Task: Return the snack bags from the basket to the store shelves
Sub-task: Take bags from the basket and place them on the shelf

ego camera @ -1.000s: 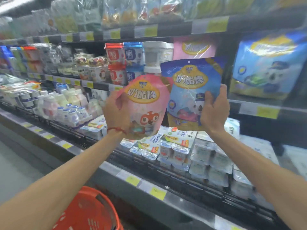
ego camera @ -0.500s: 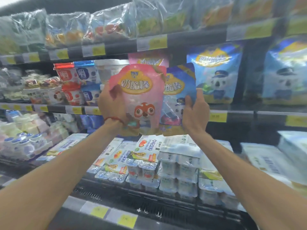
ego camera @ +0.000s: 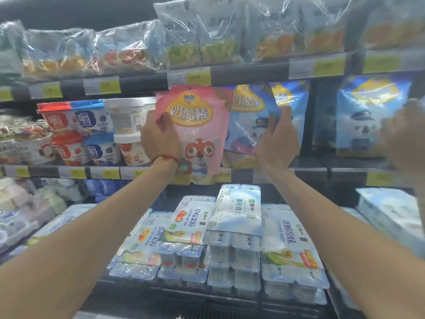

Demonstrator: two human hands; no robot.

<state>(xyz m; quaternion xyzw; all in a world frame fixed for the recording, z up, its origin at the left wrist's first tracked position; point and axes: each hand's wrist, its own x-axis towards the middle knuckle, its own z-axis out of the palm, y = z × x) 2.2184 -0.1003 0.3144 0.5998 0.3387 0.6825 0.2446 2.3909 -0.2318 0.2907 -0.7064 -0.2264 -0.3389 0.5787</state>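
The left hand [ego camera: 161, 139] grips a pink snack bag [ego camera: 197, 134]; the right hand [ego camera: 276, 143] grips a blue snack bag [ego camera: 248, 120].

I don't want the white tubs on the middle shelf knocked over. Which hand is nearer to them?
Left. The left hand, gripping the pink bag, is just right of the white tubs; the right hand holds the blue bag beyond it.
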